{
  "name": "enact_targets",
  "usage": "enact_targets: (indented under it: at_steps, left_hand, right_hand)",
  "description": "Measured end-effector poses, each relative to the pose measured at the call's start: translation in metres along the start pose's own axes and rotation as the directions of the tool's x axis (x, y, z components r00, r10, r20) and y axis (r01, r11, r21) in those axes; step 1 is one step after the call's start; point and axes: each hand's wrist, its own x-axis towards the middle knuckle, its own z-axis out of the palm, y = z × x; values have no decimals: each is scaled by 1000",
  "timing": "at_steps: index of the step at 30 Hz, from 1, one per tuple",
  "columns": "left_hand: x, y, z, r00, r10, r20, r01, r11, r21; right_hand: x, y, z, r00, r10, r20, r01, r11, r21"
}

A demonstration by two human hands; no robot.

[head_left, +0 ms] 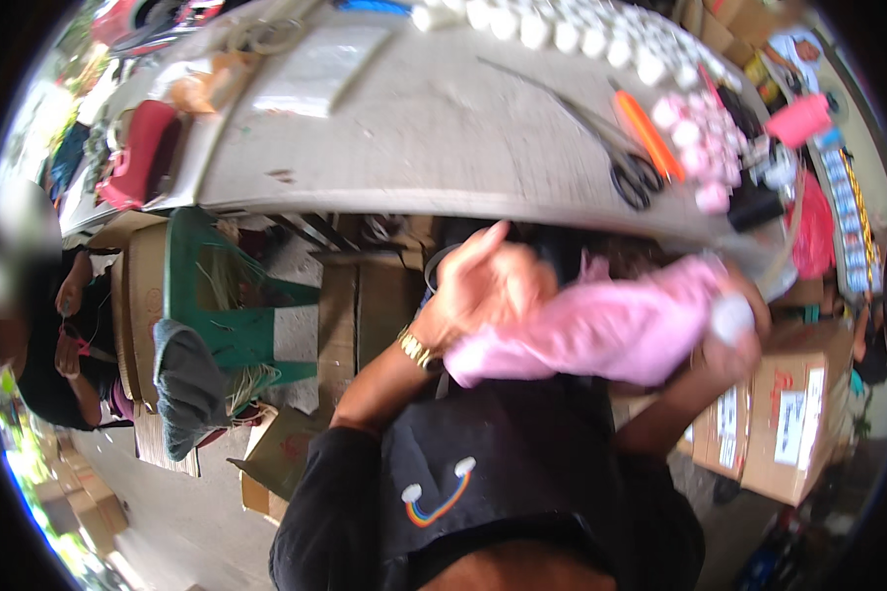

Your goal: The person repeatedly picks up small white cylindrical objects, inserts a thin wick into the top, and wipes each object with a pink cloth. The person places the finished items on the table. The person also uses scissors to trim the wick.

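Note:
A piece of pink cloth (601, 330) is stretched across in front of my dark apron, blurred by motion. My right hand (734, 355) grips its right end, and a small white round piece (731, 318) shows at the same fingers. My left hand (493, 281), with a gold watch at its wrist, is raised at the cloth's left part. Its thumb points up and its palm is turned up, with the fingers apart but smeared. Part of those fingertips is hidden by the cloth.
Ahead stands a grey table (394, 148) with black scissors (631, 172), an orange-handled tool (648, 133), pink rolled pieces (705, 148), rows of white pieces (562, 34) and a red tape dispenser (140, 156). Cardboard boxes (779, 414) stand at right; a green stool (222, 325) and another person sit left.

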Motion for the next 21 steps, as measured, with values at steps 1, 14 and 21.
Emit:
enact_targets:
  at_steps: [1, 14, 21]
  left_hand:
    - [0, -12, 13, 995, -101, -27, 102, 993, 61]
    - [9, -81, 73, 884, -349, -312, 163, 854, -493]
    - [9, -81, 70, 908, -231, -351, 198, 972, -127]
  right_hand:
    - [16, -2, 5, 929, 193, 315, -189, 981, -43]
    - [4, -5, 102, 824, 374, 426, 95, 650, -754]
    - [-9, 30, 51, 860, 280, 427, -263, 960, -100]
